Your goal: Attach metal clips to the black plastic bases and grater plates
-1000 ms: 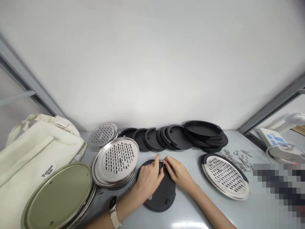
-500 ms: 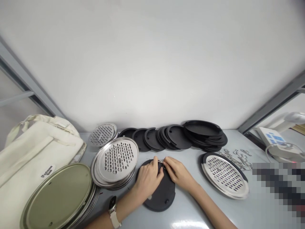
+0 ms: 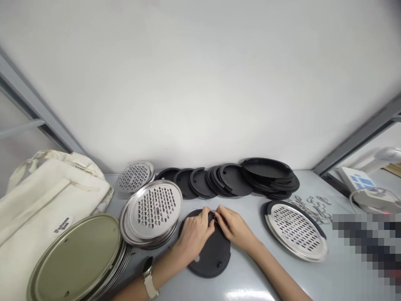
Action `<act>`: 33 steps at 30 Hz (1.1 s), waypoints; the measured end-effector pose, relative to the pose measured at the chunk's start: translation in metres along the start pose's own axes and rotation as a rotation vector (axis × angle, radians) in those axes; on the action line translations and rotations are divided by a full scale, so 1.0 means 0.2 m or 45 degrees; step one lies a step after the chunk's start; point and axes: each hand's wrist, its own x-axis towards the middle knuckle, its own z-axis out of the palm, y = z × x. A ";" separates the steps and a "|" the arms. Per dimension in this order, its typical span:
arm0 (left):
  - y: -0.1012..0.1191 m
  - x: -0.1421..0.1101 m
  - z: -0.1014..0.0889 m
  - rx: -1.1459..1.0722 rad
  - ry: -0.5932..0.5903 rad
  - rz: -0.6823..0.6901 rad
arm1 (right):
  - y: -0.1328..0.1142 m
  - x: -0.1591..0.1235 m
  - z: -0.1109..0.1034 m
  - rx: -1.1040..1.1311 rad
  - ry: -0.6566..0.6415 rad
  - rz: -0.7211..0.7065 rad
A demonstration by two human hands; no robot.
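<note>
A round black lid-like disc [image 3: 213,255] lies flat on the table in front of me, with a small knob near its lower edge. My left hand [image 3: 196,232] rests over its upper left part, thumb and index finger bent together at the far rim. There my right hand [image 3: 230,225] pinches a small metal wire clip [image 3: 215,218], whose loop shows between the fingertips. Both hands meet at this clip; most of it is hidden by fingers, as is the spot on the rim beneath.
Left of the disc are stacked metal grater plates [image 3: 156,209] and olive-green oval plates [image 3: 78,259], beside a cream bag [image 3: 40,196]. Black discs [image 3: 234,179] line the wall. To the right lie a black-rimmed grater [image 3: 296,230], loose metal clips [image 3: 316,209] and a white device [image 3: 360,184].
Almost nothing has moved. The fingers have shifted slightly at the disc's far rim, and less of the metal clip shows between the hands. The disc stays in place.
</note>
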 end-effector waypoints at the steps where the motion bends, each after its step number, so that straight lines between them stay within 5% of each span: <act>1: -0.01 0.00 0.00 -0.032 0.002 -0.018 | 0.00 0.00 0.00 0.001 0.002 0.003; 33: -0.01 -0.01 0.01 -0.307 0.144 -0.070 | -0.01 -0.02 -0.02 -0.103 -0.004 -0.044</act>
